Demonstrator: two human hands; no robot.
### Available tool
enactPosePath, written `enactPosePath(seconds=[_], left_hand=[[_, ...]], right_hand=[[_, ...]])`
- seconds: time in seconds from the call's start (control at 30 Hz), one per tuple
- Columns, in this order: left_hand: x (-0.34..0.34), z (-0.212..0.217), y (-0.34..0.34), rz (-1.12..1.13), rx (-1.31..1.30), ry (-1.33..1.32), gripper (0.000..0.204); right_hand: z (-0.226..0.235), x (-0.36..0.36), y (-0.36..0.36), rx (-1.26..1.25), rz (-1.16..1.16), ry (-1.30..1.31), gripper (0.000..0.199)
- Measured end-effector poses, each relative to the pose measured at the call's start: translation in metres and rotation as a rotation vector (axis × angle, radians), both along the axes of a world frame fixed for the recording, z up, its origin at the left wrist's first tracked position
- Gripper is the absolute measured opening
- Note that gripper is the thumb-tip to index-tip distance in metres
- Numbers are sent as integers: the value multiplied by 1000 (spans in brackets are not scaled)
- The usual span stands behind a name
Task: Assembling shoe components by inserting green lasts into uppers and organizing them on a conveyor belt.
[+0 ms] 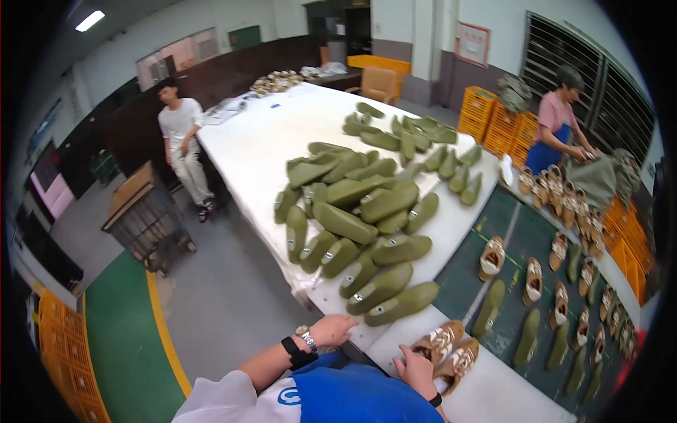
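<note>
Note brown shoes [462, 359] at lower centre-right, with right hand [416, 371] against them; cannot tell grip. See left hand [333, 330], fingers loosely extended, near green lasts [405, 303]. Expect light, pliable uppers; hold by heel collar. Log orange crates [477, 116] at upper right and cart [148, 227] at left: cannot make out contents.

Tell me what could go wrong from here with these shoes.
The green foot-shaped pieces lie across one another, so pulling one might make others slide. The pair of brown-and-white shoes stands right beside the right hand, so a careless reach might tip one. The left hand is by the edge of the white table and could bump it.
</note>
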State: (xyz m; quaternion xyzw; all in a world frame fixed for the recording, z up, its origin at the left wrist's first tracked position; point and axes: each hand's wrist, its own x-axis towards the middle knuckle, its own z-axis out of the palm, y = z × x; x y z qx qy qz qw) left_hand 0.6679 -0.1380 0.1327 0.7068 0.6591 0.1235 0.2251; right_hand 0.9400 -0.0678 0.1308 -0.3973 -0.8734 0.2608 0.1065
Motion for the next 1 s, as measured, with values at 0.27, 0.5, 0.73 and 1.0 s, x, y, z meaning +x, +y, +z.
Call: enactPosePath(seconds=[0.27, 0.5, 0.73, 1.0], left_hand=[[-114, 13, -30, 342, 117, -69, 34], [-219, 23, 59, 290, 543, -4, 33], [-201, -33, 120, 79, 508, 211, 60], [-205, -22, 131, -58, 486, 133, 57]], right_hand=[[-14, -1, 8, 28, -96, 24, 18], [26, -71, 9, -67, -384, 20, 33], [-8, -164, 33, 104, -650, -204, 64], [-9, -191, 48, -117, -792, -225, 84]])
